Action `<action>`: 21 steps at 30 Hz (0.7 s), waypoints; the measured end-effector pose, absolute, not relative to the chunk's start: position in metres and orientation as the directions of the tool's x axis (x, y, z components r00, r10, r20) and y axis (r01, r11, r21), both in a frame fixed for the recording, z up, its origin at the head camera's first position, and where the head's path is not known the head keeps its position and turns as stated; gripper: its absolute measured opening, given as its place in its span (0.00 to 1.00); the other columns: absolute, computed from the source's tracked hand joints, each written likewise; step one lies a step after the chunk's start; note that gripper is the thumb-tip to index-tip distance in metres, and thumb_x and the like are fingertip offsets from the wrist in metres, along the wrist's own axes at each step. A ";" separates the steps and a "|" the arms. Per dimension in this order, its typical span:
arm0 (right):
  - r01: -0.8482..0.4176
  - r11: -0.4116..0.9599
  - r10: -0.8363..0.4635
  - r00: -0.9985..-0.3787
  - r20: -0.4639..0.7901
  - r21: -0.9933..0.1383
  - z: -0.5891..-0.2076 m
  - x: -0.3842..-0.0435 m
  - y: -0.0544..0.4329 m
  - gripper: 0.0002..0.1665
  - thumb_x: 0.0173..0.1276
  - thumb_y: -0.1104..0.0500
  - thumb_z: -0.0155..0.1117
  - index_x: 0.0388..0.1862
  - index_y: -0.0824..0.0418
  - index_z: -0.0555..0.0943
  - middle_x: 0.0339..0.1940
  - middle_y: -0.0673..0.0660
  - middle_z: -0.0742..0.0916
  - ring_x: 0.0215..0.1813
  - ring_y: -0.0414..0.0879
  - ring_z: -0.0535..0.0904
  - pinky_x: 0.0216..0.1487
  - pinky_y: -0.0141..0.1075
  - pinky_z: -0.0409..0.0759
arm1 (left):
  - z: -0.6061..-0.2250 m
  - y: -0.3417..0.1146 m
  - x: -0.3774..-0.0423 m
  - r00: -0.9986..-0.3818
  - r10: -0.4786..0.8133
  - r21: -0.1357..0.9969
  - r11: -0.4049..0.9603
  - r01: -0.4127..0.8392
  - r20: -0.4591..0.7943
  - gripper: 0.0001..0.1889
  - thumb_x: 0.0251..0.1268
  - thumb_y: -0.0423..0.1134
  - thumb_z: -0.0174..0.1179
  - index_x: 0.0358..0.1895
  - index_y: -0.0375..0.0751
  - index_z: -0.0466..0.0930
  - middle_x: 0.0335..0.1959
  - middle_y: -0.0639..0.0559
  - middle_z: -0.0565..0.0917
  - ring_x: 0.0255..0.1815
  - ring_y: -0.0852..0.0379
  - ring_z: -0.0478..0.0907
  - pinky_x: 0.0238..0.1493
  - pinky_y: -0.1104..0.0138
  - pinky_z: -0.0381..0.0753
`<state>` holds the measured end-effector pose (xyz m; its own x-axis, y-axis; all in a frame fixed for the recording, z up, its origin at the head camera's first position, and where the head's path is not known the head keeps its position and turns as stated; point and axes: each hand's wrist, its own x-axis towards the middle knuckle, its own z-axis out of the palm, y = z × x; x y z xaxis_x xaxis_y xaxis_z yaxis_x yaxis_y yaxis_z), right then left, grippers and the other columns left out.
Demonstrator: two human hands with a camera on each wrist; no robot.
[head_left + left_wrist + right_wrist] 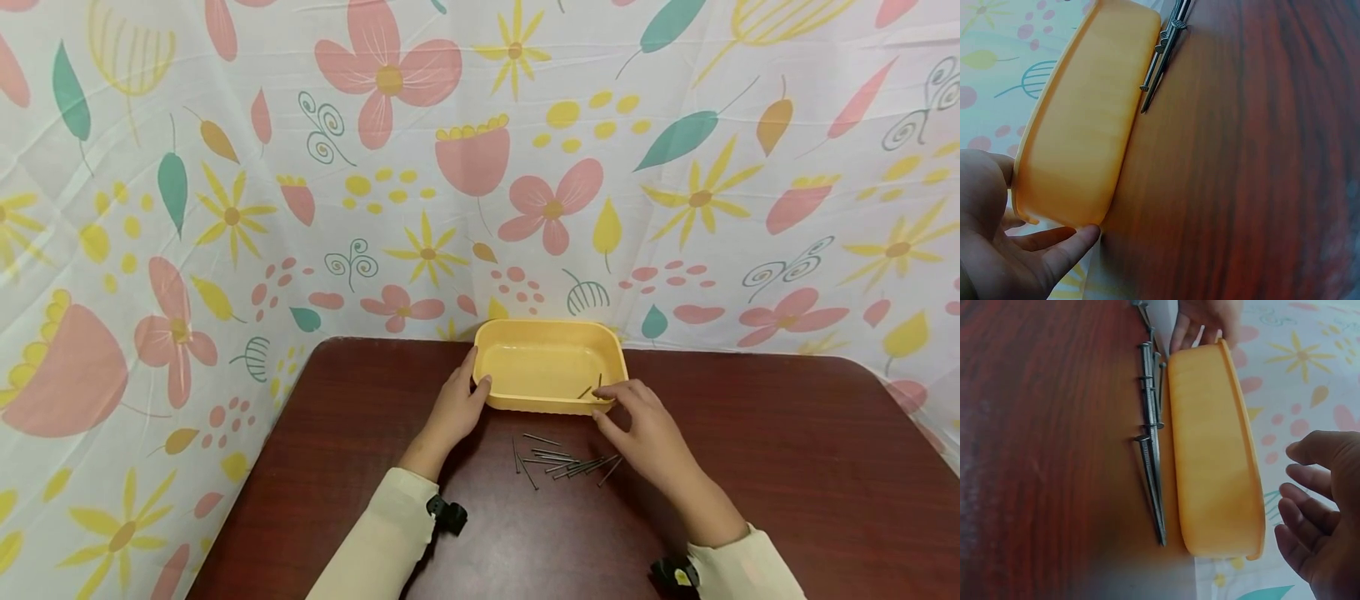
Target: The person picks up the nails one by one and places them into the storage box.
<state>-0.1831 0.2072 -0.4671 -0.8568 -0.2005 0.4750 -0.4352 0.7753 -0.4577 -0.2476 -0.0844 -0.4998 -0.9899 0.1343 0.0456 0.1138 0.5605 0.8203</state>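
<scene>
A yellow plastic tray [551, 407] sits at the far side of the table. My left hand [454, 404] holds its left end, the thumb at the front corner and the other fingers along the side. Over the front right corner is my right hand [652, 429], fingertips just inside the rim and thumb in front of it. In the right wrist view the right hand's fingers [1310, 509] are loosely bent and apart, with nothing seen between them. Two nails [585, 392] show in the tray by those fingertips. Several long metal nails [551, 454] lie loosely grouped before the tray.
The dark red-brown wooden table [787, 450] extends to both sides of the tray. A white cloth [420, 183] printed with flowers and leaves hangs behind it and along the left. Black straps [448, 515] with small devices sit at both wrists.
</scene>
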 end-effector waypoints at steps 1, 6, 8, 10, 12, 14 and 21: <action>-0.436 0.776 -0.207 -0.859 0.468 -0.456 -0.468 -0.182 0.207 0.15 0.62 0.64 0.75 0.48 0.60 0.85 0.44 0.53 0.84 0.48 0.50 0.79 0.49 0.48 0.77 | -0.500 -0.084 -0.248 -0.990 0.133 0.820 0.561 0.113 0.045 0.35 0.80 0.52 0.48 0.83 0.56 0.47 0.77 0.38 0.65 0.75 0.37 0.66 0.72 0.43 0.67; -0.425 0.782 -0.247 -0.883 0.400 -0.455 -0.471 -0.179 0.207 0.12 0.62 0.63 0.74 0.45 0.57 0.85 0.44 0.51 0.85 0.48 0.48 0.80 0.49 0.49 0.79 | -0.499 -0.084 -0.248 -0.990 0.131 0.817 0.566 0.114 0.047 0.34 0.80 0.52 0.48 0.83 0.56 0.47 0.77 0.38 0.65 0.75 0.37 0.66 0.73 0.43 0.67; -0.422 0.784 -0.268 -0.892 0.364 -0.456 -0.472 -0.178 0.207 0.11 0.63 0.62 0.74 0.45 0.57 0.85 0.44 0.50 0.85 0.48 0.48 0.80 0.50 0.49 0.80 | -0.499 -0.084 -0.248 -0.990 0.133 0.817 0.565 0.117 0.050 0.34 0.80 0.52 0.48 0.83 0.55 0.47 0.77 0.38 0.65 0.75 0.37 0.66 0.72 0.43 0.67; -0.423 0.783 -0.290 -0.897 0.333 -0.457 -0.473 -0.177 0.207 0.11 0.64 0.61 0.73 0.45 0.57 0.86 0.44 0.50 0.85 0.49 0.48 0.80 0.51 0.49 0.81 | -0.499 -0.084 -0.248 -0.990 0.133 0.821 0.559 0.116 0.049 0.34 0.80 0.52 0.48 0.83 0.55 0.47 0.77 0.38 0.65 0.76 0.37 0.65 0.73 0.42 0.67; -0.432 0.781 -0.315 -0.896 0.312 -0.452 -0.475 -0.176 0.206 0.11 0.64 0.61 0.73 0.45 0.57 0.86 0.44 0.49 0.85 0.49 0.47 0.80 0.51 0.49 0.81 | -0.500 -0.084 -0.248 -0.990 0.132 0.824 0.556 0.110 0.043 0.34 0.80 0.52 0.48 0.83 0.56 0.47 0.77 0.38 0.65 0.76 0.38 0.65 0.73 0.43 0.66; -0.443 0.779 -0.340 -0.893 0.295 -0.445 -0.477 -0.175 0.206 0.11 0.63 0.61 0.74 0.44 0.55 0.85 0.44 0.49 0.85 0.49 0.47 0.81 0.51 0.48 0.81 | -0.500 -0.084 -0.248 -0.991 0.131 0.826 0.554 0.105 0.038 0.34 0.80 0.52 0.48 0.83 0.56 0.47 0.78 0.39 0.64 0.76 0.38 0.64 0.74 0.43 0.66; -0.497 0.760 -0.444 -0.868 0.225 -0.420 -0.480 -0.171 0.206 0.11 0.61 0.62 0.75 0.39 0.51 0.83 0.42 0.46 0.83 0.47 0.43 0.78 0.48 0.43 0.81 | -0.500 -0.084 -0.248 -0.990 0.132 0.826 0.553 0.109 0.043 0.35 0.80 0.51 0.48 0.83 0.55 0.47 0.78 0.38 0.63 0.77 0.37 0.63 0.74 0.42 0.65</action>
